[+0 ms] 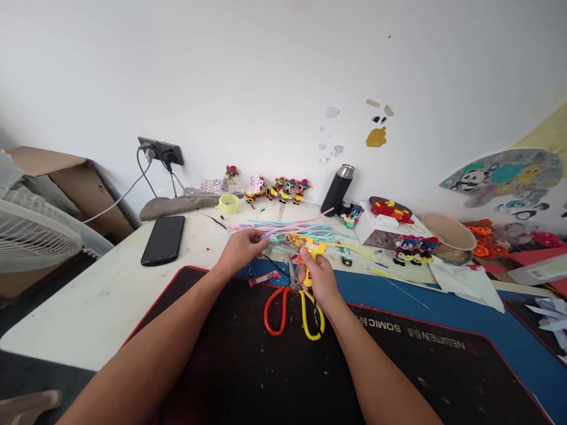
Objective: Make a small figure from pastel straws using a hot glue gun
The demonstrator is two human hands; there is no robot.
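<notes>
Bright, diffuse illumination, pale wall (248, 77) greyer toward the left edge, floor (75, 386) dark below the tabletop (101, 289), highlights on the flask's steel cap (346, 171), wide-angle stretching of the fan (35, 233), lettering on the glue gun (315, 249) illegibly small.

Small craft workshop corner; home or business, cannot tell. White surface (110, 289) against wall (248, 77), strewn with pastel craft stems (305, 226). Yellow glue gun (315, 248), red-and-yellow-handled scissors (293, 277), row of near-matching small figures (287, 190), orange flower-like pieces (482, 236).
</notes>
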